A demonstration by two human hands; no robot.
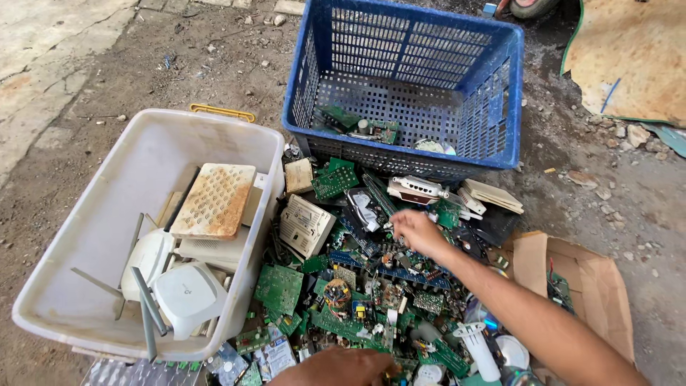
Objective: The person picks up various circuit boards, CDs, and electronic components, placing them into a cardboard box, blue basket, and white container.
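A dirt floor (179, 64) lay under everything, with a worn board (632, 57) at the far right. On the left sat a white tub (107, 207) holding routers (187, 294) with grey antennas and a yellowed perforated cover (214, 200). Far and centre stood a blue crate (407, 78), a few green boards (357, 127) lying on its bottom. At the near right a torn cardboard box (593, 286) lay open.

Between tub, crate and box spread the pile (357, 286) of scrap electronics — green circuit boards, white casings, loose parts — touching the tub's side and the crate's near wall.

The right hand (414, 232) was stretched out from the near right over the middle of the pile, fingers drawn together at the tips and pinching a small piece too small to make out, just near of a white router casing (416, 189) that lay against the crate.

The left hand (339, 366) rested at the near edge of the pile, knuckles up, mostly cut off by the frame — whether it gripped anything could not be told.

A big green board (279, 287) lay near the tub, beside it a coil (336, 292) on a smaller board.
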